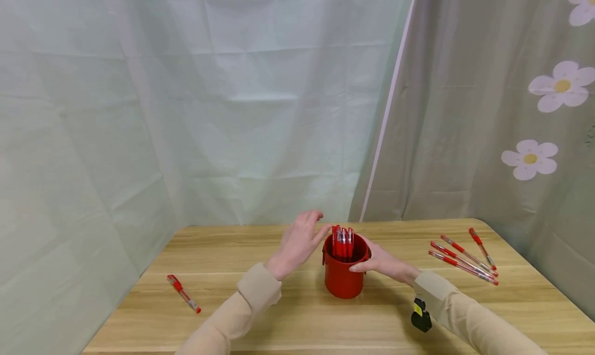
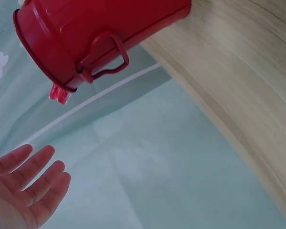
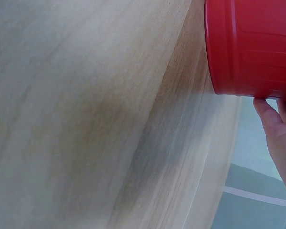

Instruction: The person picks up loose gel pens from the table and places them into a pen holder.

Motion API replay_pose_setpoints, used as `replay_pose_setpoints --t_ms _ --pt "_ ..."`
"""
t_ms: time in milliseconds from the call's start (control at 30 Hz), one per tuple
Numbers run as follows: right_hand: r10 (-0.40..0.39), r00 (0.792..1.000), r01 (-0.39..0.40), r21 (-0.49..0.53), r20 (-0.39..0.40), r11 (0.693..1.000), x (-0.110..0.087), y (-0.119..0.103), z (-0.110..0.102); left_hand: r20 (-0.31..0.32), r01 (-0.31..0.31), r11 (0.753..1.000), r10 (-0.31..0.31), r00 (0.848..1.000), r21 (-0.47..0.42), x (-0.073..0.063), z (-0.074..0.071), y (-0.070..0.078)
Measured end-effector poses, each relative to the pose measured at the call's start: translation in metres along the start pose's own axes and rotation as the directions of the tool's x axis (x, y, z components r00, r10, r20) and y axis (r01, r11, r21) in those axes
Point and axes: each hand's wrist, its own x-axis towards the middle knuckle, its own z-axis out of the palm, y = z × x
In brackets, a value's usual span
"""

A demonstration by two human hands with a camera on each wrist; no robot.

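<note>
A small red metal bucket stands upright on the wooden table, with side handles. Several red-capped gel pens stand in it, leaning toward its back left. My right hand holds the bucket by its right side, thumb across the front below the rim and fingers round the back. In the right wrist view, fingertips press against the bucket wall. Just left of the rim is my left hand, fingers spread and holding nothing. The left wrist view shows its palm with relaxed fingers, apart from the bucket.
Several red gel pens lie loosely grouped at the right of the wooden table. A single red gel pen lies at the left. Behind the table hangs a pale curtain, beside a grey one with flowers. A black device is strapped at my right wrist.
</note>
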Motion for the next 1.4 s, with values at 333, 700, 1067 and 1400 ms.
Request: replay_pose_setpoints --t_ms 333,700,1067,1400 --pt "0.008 1.000 -0.008 -0.018 -0.011 1.000 0.001 0.001 0.000 0.008 0.011 0.999 -0.012 1.000 0.039 -0.011 -0.011 -0.018" --pt "0.025 1.000 -0.025 -0.010 -0.008 1.000 0.001 -0.002 0.001 0.000 0.079 0.995 -0.080 0.997 0.061 -0.023 -0.026 -0.040" --pt "0.018 1.000 -0.018 0.013 -0.010 1.000 0.000 -0.004 0.002 0.062 0.158 0.981 -0.166 0.984 0.115 -0.039 -0.038 -0.064" --pt "0.015 1.000 -0.015 0.001 -0.009 1.000 0.001 -0.001 0.001 0.081 0.226 0.963 -0.239 0.968 0.145 -0.054 -0.050 -0.084"
